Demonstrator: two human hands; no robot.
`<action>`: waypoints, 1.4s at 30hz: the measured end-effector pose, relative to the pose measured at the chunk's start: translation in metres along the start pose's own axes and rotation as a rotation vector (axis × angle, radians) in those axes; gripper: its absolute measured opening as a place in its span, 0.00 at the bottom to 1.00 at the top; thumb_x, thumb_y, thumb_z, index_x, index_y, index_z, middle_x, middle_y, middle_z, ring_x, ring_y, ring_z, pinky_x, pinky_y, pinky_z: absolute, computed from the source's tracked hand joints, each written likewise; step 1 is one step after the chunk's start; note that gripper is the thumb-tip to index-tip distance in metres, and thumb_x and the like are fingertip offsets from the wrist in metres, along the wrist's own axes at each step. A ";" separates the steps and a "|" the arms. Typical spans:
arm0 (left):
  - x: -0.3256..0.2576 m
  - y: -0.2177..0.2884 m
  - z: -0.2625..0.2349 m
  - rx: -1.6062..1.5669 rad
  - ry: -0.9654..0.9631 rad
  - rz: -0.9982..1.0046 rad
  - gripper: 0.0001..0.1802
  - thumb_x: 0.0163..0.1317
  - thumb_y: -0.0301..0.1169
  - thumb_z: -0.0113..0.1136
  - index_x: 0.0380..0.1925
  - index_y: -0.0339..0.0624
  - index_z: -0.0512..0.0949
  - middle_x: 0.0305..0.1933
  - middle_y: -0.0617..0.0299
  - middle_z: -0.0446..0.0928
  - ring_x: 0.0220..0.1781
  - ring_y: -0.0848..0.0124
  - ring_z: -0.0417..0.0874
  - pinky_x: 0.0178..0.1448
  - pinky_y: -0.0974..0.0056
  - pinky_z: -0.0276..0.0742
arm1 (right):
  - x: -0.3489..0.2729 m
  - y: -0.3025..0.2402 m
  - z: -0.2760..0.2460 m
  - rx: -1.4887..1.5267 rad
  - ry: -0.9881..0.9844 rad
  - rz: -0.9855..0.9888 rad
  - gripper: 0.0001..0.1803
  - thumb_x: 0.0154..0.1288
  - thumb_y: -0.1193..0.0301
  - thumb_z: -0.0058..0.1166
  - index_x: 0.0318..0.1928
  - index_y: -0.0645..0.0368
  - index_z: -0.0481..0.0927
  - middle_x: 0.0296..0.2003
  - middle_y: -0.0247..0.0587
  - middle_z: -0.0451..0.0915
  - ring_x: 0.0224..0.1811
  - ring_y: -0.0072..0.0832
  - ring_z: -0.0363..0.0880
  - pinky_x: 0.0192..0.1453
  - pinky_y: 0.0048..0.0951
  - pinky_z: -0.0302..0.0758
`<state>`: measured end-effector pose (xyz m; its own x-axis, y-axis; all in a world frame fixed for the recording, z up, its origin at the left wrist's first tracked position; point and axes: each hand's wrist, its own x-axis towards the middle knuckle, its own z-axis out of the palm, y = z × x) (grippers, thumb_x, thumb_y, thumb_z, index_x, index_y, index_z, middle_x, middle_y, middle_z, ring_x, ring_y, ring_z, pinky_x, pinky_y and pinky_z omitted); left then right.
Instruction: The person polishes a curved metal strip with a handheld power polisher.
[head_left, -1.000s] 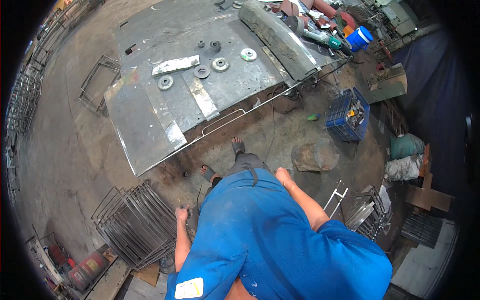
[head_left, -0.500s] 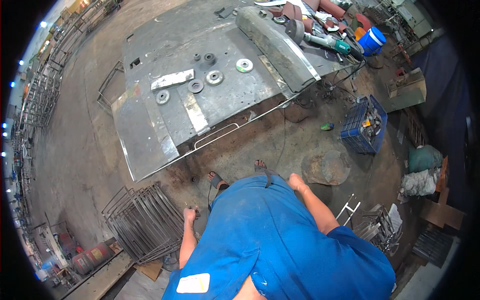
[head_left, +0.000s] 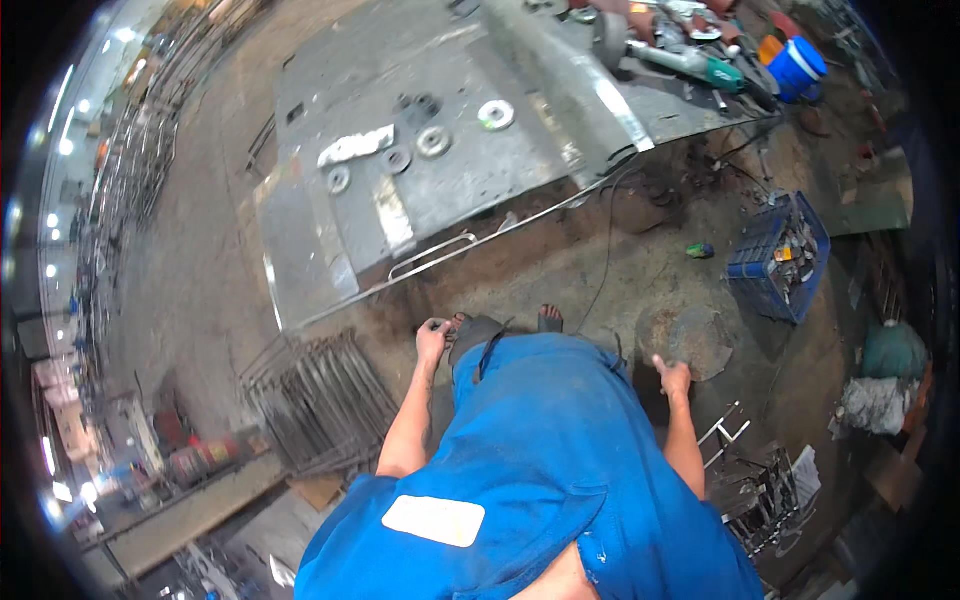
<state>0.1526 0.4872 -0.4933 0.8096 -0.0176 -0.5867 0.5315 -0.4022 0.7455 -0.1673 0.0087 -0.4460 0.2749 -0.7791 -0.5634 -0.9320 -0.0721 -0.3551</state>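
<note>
My left hand (head_left: pixel 432 340) hangs in front of my left leg, above my sandalled foot. Its fingers are curled; whether anything small is in them cannot be made out. Out to my right side, my right hand (head_left: pixel 674 378) is held away from my body over the floor, one finger stretched out and nothing visible in it. Ahead stands a metal work table (head_left: pixel 330 95). On it lie several grinding discs, among them a pale one (head_left: pixel 495 115) and a grey one (head_left: pixel 433 142), beside a bright metal strip (head_left: pixel 358 146). Neither hand touches the table.
An angle grinder (head_left: pixel 690 66) lies at the table's far right near a blue bucket (head_left: pixel 798 70). A blue crate (head_left: pixel 765 262) of scraps stands on the right floor. Stacked metal racks (head_left: pixel 325 400) are at my left, metal frames (head_left: pixel 760 490) at my right. A cable (head_left: pixel 607 250) crosses the floor.
The view has shifted, so the table sits higher and the crate farther right. My left hand has come in front of my leg; my right hand has swung outward from my hip.
</note>
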 end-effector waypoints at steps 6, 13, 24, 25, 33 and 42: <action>0.018 0.045 0.005 0.079 -0.210 -0.067 0.08 0.67 0.31 0.61 0.38 0.36 0.79 0.33 0.56 0.83 0.30 0.67 0.85 0.31 0.65 0.79 | -0.017 0.044 -0.007 0.022 -0.099 0.272 0.34 0.43 0.42 0.76 0.25 0.67 0.85 0.27 0.55 0.85 0.31 0.48 0.85 0.43 0.47 0.79; 0.043 0.022 -0.002 0.603 -0.315 -0.004 0.19 0.60 0.33 0.68 0.45 0.29 0.80 0.29 0.53 0.85 0.28 0.67 0.86 0.35 0.62 0.80 | -0.063 0.051 0.053 -0.062 0.051 0.275 0.39 0.39 0.42 0.77 0.27 0.72 0.85 0.33 0.64 0.85 0.40 0.54 0.85 0.48 0.48 0.78; 0.097 0.006 -0.006 0.649 -0.395 -0.064 0.18 0.60 0.39 0.66 0.34 0.32 0.85 0.29 0.48 0.85 0.29 0.61 0.87 0.38 0.56 0.81 | -0.083 0.002 0.055 -0.008 0.094 0.090 0.28 0.46 0.47 0.75 0.23 0.64 0.86 0.28 0.54 0.86 0.33 0.47 0.86 0.42 0.41 0.79; 0.100 0.013 -0.002 0.607 -0.398 -0.032 0.17 0.60 0.39 0.66 0.35 0.32 0.85 0.29 0.49 0.85 0.30 0.61 0.87 0.39 0.56 0.81 | -0.079 -0.002 0.047 -0.003 0.084 0.117 0.29 0.46 0.47 0.75 0.22 0.64 0.85 0.26 0.53 0.85 0.31 0.45 0.85 0.41 0.41 0.78; 0.112 0.004 -0.015 0.437 -0.355 -0.068 0.16 0.61 0.37 0.66 0.38 0.31 0.83 0.30 0.52 0.85 0.29 0.63 0.86 0.37 0.59 0.80 | -0.078 -0.085 0.012 -0.155 0.173 0.190 0.34 0.48 0.41 0.72 0.22 0.66 0.83 0.22 0.55 0.82 0.28 0.49 0.82 0.40 0.44 0.77; 0.084 -0.024 -0.056 0.563 -0.456 -0.225 0.15 0.60 0.36 0.66 0.36 0.31 0.84 0.31 0.50 0.86 0.29 0.62 0.87 0.35 0.57 0.81 | -0.081 -0.078 0.037 -0.124 0.000 0.066 0.29 0.56 0.46 0.68 0.27 0.65 0.83 0.28 0.58 0.83 0.36 0.50 0.85 0.43 0.43 0.77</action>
<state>0.2216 0.5464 -0.5430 0.4488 -0.2076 -0.8692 0.3653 -0.8450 0.3905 -0.1080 0.1003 -0.4000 0.2124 -0.7849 -0.5821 -0.9700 -0.0974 -0.2226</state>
